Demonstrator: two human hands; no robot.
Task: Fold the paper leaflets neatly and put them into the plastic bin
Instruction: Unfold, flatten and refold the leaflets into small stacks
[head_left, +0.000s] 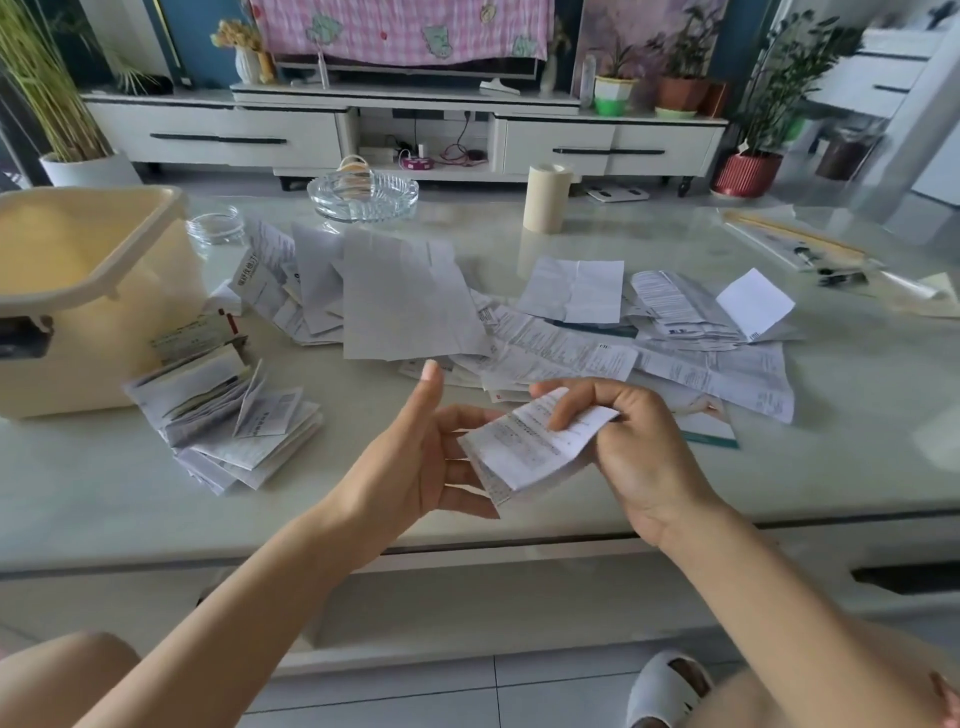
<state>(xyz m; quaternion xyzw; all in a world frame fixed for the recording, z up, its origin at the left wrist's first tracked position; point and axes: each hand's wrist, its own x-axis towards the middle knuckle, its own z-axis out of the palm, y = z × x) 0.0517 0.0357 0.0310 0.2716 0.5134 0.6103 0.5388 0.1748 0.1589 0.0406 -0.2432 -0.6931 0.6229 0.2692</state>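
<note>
A folded printed leaflet is held above the table's near edge. My right hand pinches its right end with fingers on top. My left hand lies at its left end, fingers extended under or beside the paper and thumb raised. Many unfolded leaflets are spread across the middle of the table. A pile of folded leaflets lies at the left, in front of the cream plastic bin, which stands at the table's left edge.
A glass ashtray and a small glass dish stand behind the papers. A cream cylinder is upright at the back centre. Flat packets and a pen lie at the right. A TV cabinet and potted plants stand beyond the table.
</note>
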